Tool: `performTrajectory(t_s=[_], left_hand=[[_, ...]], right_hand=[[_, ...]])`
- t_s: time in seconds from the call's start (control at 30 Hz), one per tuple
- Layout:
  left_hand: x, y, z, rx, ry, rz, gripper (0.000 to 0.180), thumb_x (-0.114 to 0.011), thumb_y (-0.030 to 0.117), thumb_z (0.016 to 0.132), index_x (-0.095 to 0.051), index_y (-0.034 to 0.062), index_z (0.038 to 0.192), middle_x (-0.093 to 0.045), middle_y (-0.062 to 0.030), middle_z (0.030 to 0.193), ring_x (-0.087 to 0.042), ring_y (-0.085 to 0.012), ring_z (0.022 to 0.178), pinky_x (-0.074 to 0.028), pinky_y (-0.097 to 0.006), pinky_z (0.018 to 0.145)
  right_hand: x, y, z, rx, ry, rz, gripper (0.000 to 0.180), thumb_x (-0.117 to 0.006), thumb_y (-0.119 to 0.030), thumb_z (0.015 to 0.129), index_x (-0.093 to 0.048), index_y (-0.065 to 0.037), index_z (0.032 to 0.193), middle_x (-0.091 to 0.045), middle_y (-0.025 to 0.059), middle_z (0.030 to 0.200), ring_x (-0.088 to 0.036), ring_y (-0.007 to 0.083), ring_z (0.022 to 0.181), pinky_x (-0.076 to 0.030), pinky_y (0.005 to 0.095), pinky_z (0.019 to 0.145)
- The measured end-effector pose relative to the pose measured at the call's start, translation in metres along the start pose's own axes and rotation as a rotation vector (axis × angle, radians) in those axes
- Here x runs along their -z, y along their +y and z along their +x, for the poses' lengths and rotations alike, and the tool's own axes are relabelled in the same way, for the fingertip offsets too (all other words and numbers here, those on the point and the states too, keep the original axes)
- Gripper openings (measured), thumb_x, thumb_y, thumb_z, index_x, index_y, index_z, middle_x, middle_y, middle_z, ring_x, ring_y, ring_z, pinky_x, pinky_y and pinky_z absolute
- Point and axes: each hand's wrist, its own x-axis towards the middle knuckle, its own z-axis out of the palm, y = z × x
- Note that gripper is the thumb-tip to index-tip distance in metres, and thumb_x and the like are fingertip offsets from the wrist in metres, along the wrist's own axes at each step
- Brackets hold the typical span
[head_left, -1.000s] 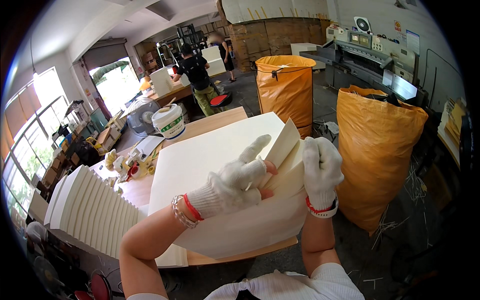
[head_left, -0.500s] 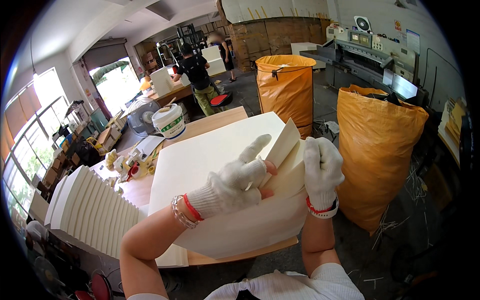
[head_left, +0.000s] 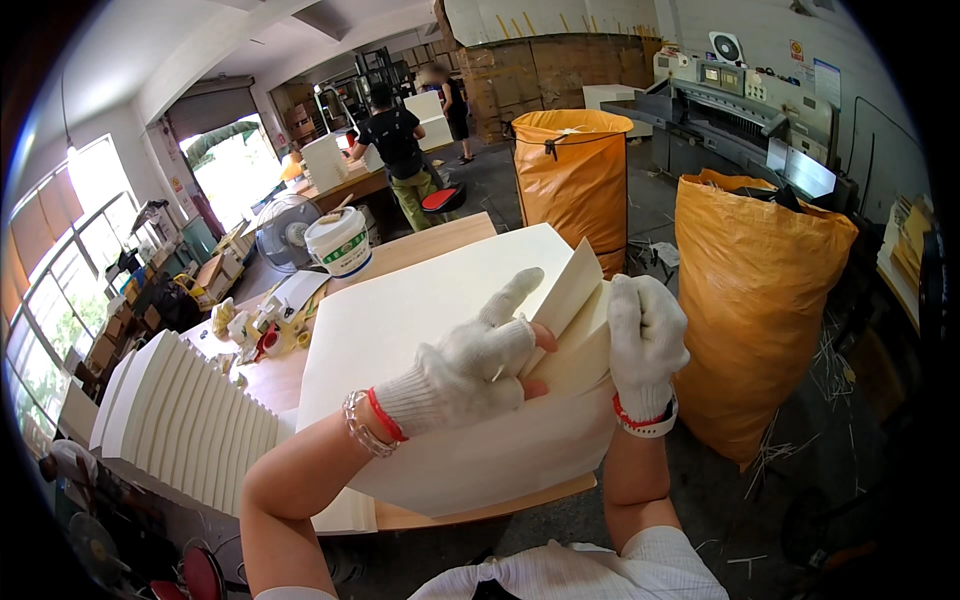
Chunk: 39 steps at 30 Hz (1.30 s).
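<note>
A big stack of cream-white paper sheets (head_left: 400,320) lies on the wooden table in front of me. At its right side several sheets are lifted and bent into a raised flap (head_left: 568,290). My left hand (head_left: 475,365), in a white knitted glove with bare fingertips, lies across the sheets beside the flap. Its fingers are spread, one pointing away from me. My right hand (head_left: 645,335), gloved too, is closed in a fist at the right edge of the lifted paper; the fingers hide the pinched part.
A fanned pile of thick paper (head_left: 190,410) stands at the left. Behind it are a white bucket (head_left: 338,242), tape rolls and a fan (head_left: 285,233). Two orange sacks (head_left: 755,310) stand to the right, near a cutting machine (head_left: 745,110). Two people work farther back.
My hands and the paper stay as they were. In the background, the person in black by the far table has shifted slightly.
</note>
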Motion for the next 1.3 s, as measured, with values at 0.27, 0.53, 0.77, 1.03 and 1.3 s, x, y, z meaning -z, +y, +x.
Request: performTrajectory(t_s=[0.27, 0.53, 0.77, 1.03, 1.3], left_hand=[[0.001, -0.004, 0.000, -0.064, -0.039, 0.039, 0.026, -0.082, 0.003, 0.076, -0.063, 0.0026, 0.094, -0.041, -0.0246, 0.154, -0.065, -0.0334, 0.113, -0.052, -0.035, 0.090], [0.000, 0.006, 0.001, 0.038, -0.016, 0.031, 0.031, -0.086, 0.006, 0.073, -0.064, 0.0072, 0.094, -0.040, -0.0264, 0.154, -0.062, -0.0393, 0.122, -0.052, -0.039, 0.095], [-0.003, -0.004, 0.000, -0.074, 0.006, -0.001, 0.023, -0.070, -0.006, 0.077, -0.064, 0.0075, 0.095, -0.041, -0.0289, 0.152, -0.067, -0.0390, 0.112, -0.056, -0.036, 0.085], [-0.002, -0.001, 0.001, -0.032, -0.010, 0.012, 0.024, -0.074, -0.003, 0.078, -0.052, 0.0053, 0.083, -0.046, -0.0280, 0.148, -0.065, -0.0390, 0.116, -0.055, -0.037, 0.088], [-0.002, 0.002, 0.002, -0.003, 0.027, 0.013, 0.026, -0.081, 0.003, 0.077, -0.063, 0.0080, 0.095, -0.047, -0.0282, 0.148, -0.061, -0.0409, 0.120, -0.052, -0.038, 0.095]], right_hand=[[0.002, -0.003, 0.000, -0.055, -0.058, 0.035, 0.028, -0.064, -0.005, 0.094, -0.051, 0.002, 0.070, -0.046, 0.0097, 0.061, -0.046, 0.0216, 0.057, -0.039, 0.0384, 0.056], [0.000, 0.001, -0.002, -0.013, 0.022, -0.001, 0.029, -0.064, -0.004, 0.094, -0.050, 0.002, 0.069, -0.046, 0.0099, 0.061, -0.047, 0.0220, 0.057, -0.039, 0.0388, 0.056], [0.003, 0.000, -0.002, -0.018, -0.037, 0.042, 0.028, -0.064, -0.004, 0.093, -0.052, 0.002, 0.070, -0.048, 0.0087, 0.061, -0.047, 0.0220, 0.058, -0.039, 0.0381, 0.056], [0.003, 0.002, -0.002, -0.042, -0.028, -0.006, 0.028, -0.063, -0.003, 0.094, -0.051, 0.002, 0.069, -0.047, 0.0094, 0.061, -0.048, 0.0220, 0.057, -0.039, 0.0377, 0.056], [0.004, 0.001, -0.002, -0.056, -0.033, 0.009, 0.028, -0.064, -0.004, 0.094, -0.051, 0.002, 0.069, -0.048, 0.0095, 0.061, -0.048, 0.0217, 0.058, -0.040, 0.0378, 0.056]])
